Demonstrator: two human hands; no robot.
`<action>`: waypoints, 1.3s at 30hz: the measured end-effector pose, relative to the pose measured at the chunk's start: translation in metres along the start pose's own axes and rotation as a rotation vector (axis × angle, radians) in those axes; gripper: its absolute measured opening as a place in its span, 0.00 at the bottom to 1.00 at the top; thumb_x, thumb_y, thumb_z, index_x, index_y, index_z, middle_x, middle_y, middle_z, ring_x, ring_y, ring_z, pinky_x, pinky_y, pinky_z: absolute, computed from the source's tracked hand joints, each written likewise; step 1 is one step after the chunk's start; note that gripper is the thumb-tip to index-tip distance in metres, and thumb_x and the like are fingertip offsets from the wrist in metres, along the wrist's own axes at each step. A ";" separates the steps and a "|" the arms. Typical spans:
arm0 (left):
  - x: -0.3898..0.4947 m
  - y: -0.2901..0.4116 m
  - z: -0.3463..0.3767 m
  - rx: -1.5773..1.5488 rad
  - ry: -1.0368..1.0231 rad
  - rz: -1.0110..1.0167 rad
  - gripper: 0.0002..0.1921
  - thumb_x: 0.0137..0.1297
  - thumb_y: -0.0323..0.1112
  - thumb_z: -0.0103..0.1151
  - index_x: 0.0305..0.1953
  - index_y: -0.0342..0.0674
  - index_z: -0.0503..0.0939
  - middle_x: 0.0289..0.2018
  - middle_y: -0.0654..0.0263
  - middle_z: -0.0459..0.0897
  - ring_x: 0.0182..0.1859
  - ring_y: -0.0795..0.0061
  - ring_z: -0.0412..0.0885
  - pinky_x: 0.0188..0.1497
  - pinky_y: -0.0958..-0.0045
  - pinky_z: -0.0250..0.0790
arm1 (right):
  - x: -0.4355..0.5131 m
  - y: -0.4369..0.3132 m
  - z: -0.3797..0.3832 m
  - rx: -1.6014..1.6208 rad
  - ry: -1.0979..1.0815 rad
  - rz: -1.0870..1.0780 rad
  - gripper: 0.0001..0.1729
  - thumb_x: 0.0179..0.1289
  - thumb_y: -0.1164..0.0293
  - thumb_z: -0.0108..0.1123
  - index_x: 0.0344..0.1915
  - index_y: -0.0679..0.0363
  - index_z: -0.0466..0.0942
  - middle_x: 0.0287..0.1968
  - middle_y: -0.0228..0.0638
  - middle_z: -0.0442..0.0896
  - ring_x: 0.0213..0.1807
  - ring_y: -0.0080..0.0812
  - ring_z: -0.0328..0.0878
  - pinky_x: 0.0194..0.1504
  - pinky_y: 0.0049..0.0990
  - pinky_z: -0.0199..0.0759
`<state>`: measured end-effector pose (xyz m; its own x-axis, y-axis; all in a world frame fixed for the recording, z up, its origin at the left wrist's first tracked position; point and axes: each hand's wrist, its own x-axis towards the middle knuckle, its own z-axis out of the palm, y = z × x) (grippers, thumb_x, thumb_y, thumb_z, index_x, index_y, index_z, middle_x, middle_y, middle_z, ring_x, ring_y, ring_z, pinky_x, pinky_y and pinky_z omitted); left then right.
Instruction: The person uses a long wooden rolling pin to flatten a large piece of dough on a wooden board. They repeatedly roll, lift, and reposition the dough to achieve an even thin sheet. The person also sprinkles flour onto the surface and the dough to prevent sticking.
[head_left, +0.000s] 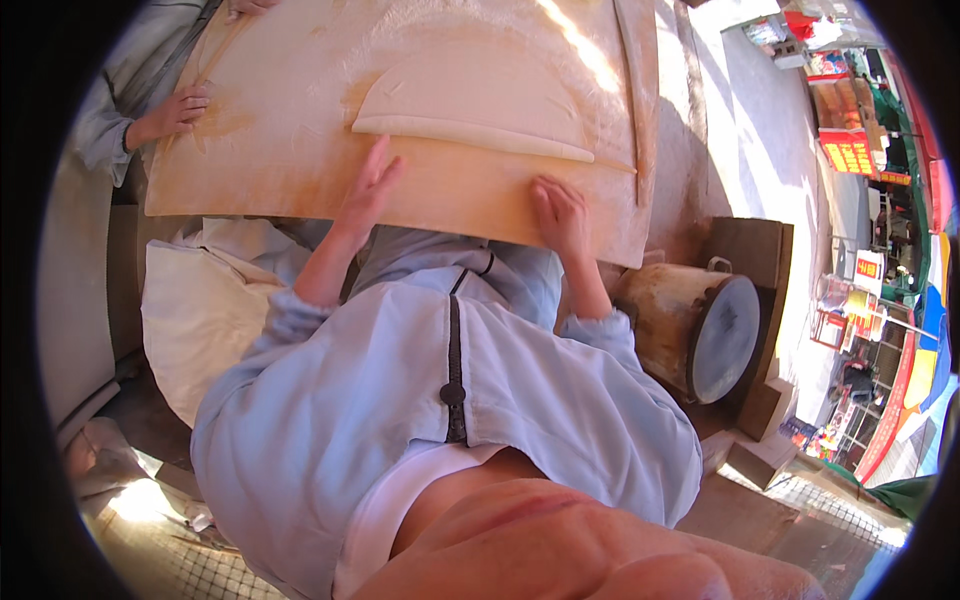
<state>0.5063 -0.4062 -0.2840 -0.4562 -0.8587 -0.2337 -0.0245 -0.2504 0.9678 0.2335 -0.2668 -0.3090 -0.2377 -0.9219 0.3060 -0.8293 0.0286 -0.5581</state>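
Note:
A thin half-round sheet of dough (472, 90) lies on a floured wooden board (465, 191) before me. Its near edge is wrapped in a roll (480, 141) around a thin rolling pin (621, 166), whose bare end sticks out at the right. My left hand (373, 180) is just on my side of the roll's left part, fingers extended and thumb apart, holding nothing. Near the roll's right end, my right hand (559, 206) is over the board with loosely bent fingers and nothing visible in it. Whether either hand touches the board is unclear.
A co-worker's hand (174, 114) rests at the board's left edge beside another thin stick (221, 51). Along the right edge lies a long wooden stick (634, 97). A stained metal pot (671, 322) stands below right, a white sack (202, 315) below left. Market stalls (855, 154) line the far right.

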 end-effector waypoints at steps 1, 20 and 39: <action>-0.021 -0.005 -0.007 -0.239 -0.066 -0.148 0.34 0.68 0.52 0.46 0.65 0.33 0.55 0.67 0.48 0.53 0.70 0.62 0.50 0.70 0.66 0.45 | -0.034 -0.008 -0.003 -0.019 0.034 -0.032 0.16 0.56 0.65 0.62 0.45 0.58 0.79 0.49 0.39 0.80 0.53 0.37 0.75 0.53 0.33 0.67; 0.055 0.015 0.033 0.501 -0.382 0.396 0.24 0.63 0.39 0.56 0.59 0.42 0.66 0.60 0.65 0.69 0.66 0.71 0.60 0.66 0.62 0.53 | -0.032 -0.016 -0.023 -0.084 0.052 0.253 0.11 0.61 0.61 0.56 0.33 0.57 0.77 0.30 0.35 0.78 0.32 0.40 0.77 0.34 0.33 0.70; 0.231 0.159 -0.042 1.303 0.069 1.376 0.26 0.61 0.43 0.56 0.61 0.49 0.67 0.53 0.60 0.73 0.48 0.63 0.74 0.51 0.65 0.66 | 0.185 -0.010 -0.127 -0.337 0.112 0.226 0.27 0.63 0.44 0.46 0.40 0.57 0.77 0.33 0.42 0.83 0.41 0.44 0.78 0.44 0.41 0.67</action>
<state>0.4346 -0.6626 -0.1882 -0.7107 -0.1622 0.6845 -0.3036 0.9485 -0.0904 0.1333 -0.3886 -0.1491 -0.4708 -0.8306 0.2974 -0.8645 0.3673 -0.3431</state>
